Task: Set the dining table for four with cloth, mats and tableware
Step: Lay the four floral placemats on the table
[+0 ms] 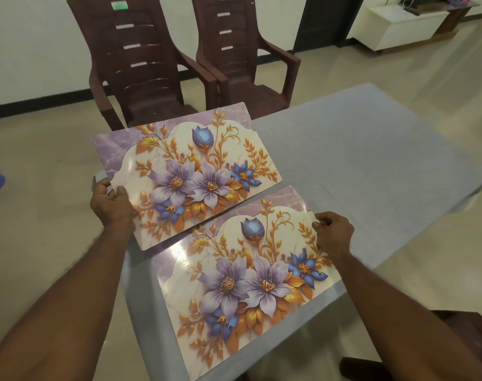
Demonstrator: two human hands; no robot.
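A grey-blue cloth (366,160) covers the table. Two glossy floral mats with purple and blue flowers lie side by side on its near left part. My left hand (112,204) grips the left edge of the far mat (187,171), which overhangs the table's left side. My right hand (334,232) pinches the right edge of the near mat (248,279), which lies flat on the cloth. No tableware is in view.
Two brown plastic armchairs (141,67) (242,56) stand side by side on the floor beyond the table's far left end. A white cabinet (404,26) sits at the far right by a dark doorway (327,20). A dark chair part (459,320) shows at the lower right.
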